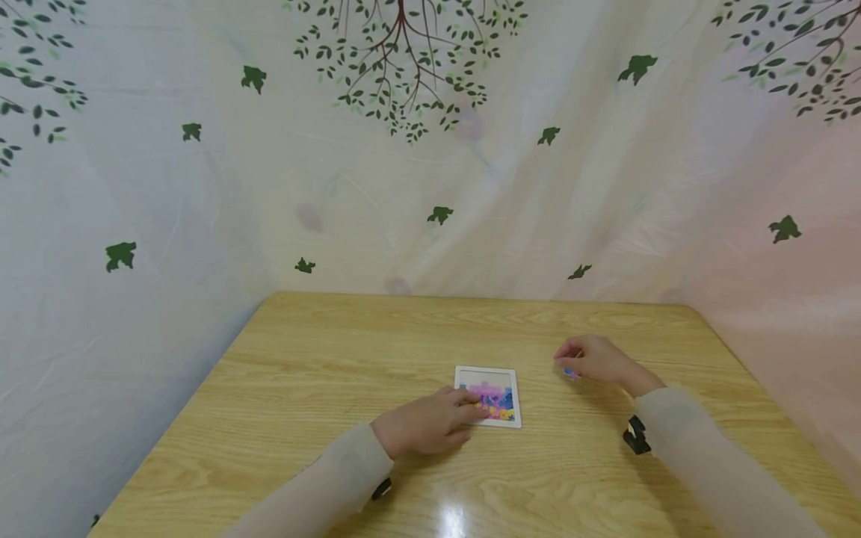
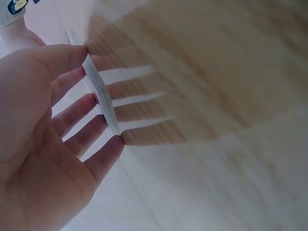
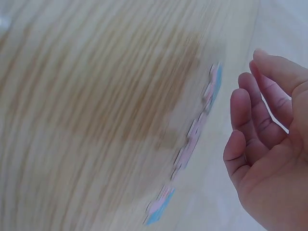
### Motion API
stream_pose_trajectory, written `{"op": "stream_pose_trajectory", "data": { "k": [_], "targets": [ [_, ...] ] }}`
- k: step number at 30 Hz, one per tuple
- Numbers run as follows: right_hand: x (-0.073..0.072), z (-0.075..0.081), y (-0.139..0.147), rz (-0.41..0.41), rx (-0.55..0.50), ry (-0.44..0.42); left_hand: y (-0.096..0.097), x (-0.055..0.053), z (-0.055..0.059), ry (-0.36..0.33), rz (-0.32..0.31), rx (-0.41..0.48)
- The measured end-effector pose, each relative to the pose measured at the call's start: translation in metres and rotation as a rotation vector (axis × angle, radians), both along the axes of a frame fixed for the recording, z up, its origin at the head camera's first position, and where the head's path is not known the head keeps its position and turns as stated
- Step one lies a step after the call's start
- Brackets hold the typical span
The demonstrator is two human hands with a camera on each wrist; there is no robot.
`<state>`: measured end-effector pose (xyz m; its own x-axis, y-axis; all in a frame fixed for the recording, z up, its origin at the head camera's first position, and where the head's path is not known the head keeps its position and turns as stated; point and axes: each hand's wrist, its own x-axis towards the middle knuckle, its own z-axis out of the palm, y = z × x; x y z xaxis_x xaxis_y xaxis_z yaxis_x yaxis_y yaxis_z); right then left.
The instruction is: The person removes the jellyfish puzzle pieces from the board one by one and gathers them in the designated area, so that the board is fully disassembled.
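A small jigsaw puzzle tray point(image 1: 517, 400) with a white rim lies flat on the table, partly filled with pink, blue and yellow pieces. My left hand point(image 1: 433, 422) rests over its left side, fingers spread. In the left wrist view the thumb and fingertips touch the thin tray point(image 2: 100, 89), seen edge-on. Further right, my right hand point(image 1: 595, 360) hovers over loose puzzle pieces point(image 1: 570, 373). The right wrist view shows a row of several pink and blue puzzle pieces point(image 3: 190, 144) on the wood, apart from the loosely bent fingers point(image 3: 240, 106). Nothing shows between these fingers.
The wooden table point(image 1: 303, 359) extends around both hands. Behind it and at both sides hangs a pale curtain point(image 1: 363, 194) printed with leaves and birds. A dark wrist-worn device point(image 1: 635, 436) sits under the right sleeve.
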<state>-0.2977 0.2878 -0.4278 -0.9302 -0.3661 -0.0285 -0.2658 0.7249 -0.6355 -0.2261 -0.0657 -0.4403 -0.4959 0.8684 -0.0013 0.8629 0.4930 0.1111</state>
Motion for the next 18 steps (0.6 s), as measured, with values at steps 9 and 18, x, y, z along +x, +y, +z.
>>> {"op": "stream_pose_trajectory", "data": {
  "k": [9,18],
  "targets": [
    [0.008,-0.002,-0.026,0.086,0.015,0.040,0.002,0.000,0.002,-0.040,0.027,0.029],
    [0.017,-0.007,-0.050,0.175,-0.027,-0.001,0.006,0.001,0.006,-0.055,0.089,-0.014]
  ]
}}
